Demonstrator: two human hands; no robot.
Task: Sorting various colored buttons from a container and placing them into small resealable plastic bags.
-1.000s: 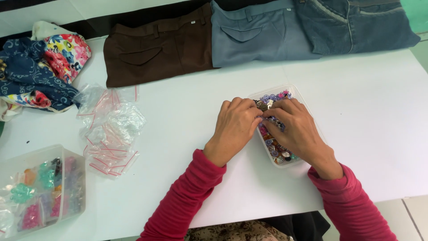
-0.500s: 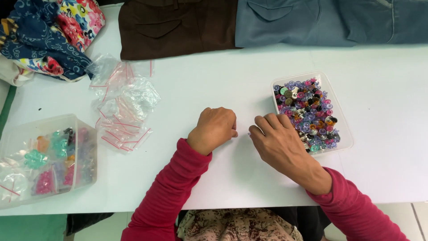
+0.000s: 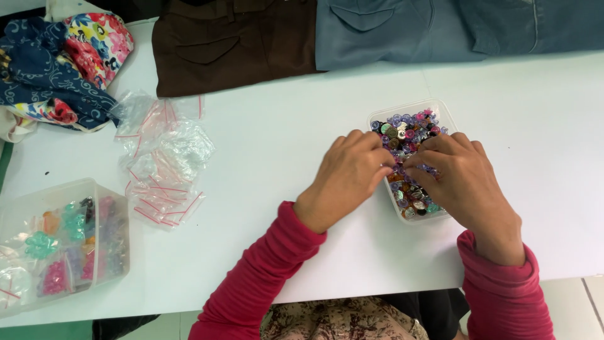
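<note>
Here, two hands work over a small clear tub of mixed buttons on a white table [image 3: 270, 145].

Along the table's far edge lie a brown garment [image 3: 233, 44] and a blue-grey garment [image 3: 402, 28], with a bundle of floral cloth [image 3: 60, 69] at the far left. A clear box of coloured pieces [image 3: 60, 242] sits at the near left, a heap of small zip bags [image 3: 163, 167] beyond it. The button tub [image 3: 412, 160] stands right of centre. The left hand [image 3: 346, 179] rests curled at the tub's left rim, the right hand [image 3: 462, 182] lies over the buttons, fingertips meeting; whether either pinches a button I cannot tell.
</note>
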